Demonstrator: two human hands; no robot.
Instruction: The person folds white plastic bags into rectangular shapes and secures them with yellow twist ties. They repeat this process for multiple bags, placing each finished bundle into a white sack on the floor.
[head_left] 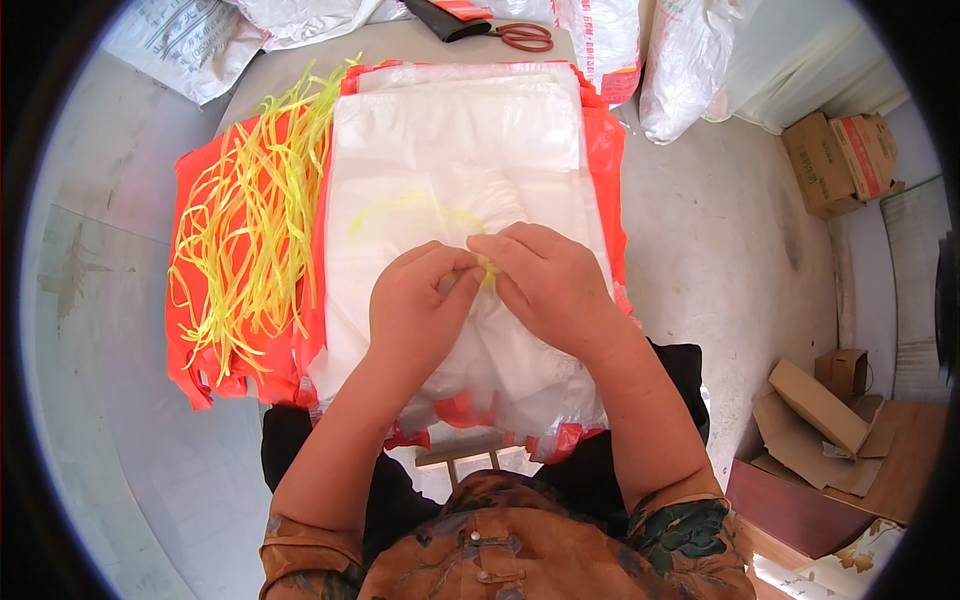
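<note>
My left hand and my right hand meet over a stack of translucent white plastic bags. Thumbs and fingertips of both are pinched on a yellow plastic strip, which wraps a gathered part of the plastic between them. The fingers partly hide where the strip crosses. A faint yellow curve shows on or through the film just beyond my hands. Under the bags lie red plastic bags, whose edges stick out on both sides.
Loose yellow strips lie heaped on red plastic at the left. Scissors with reddish handles rest at the far edge of the table. White sacks stand beyond. Cardboard boxes and opened cartons are at the right.
</note>
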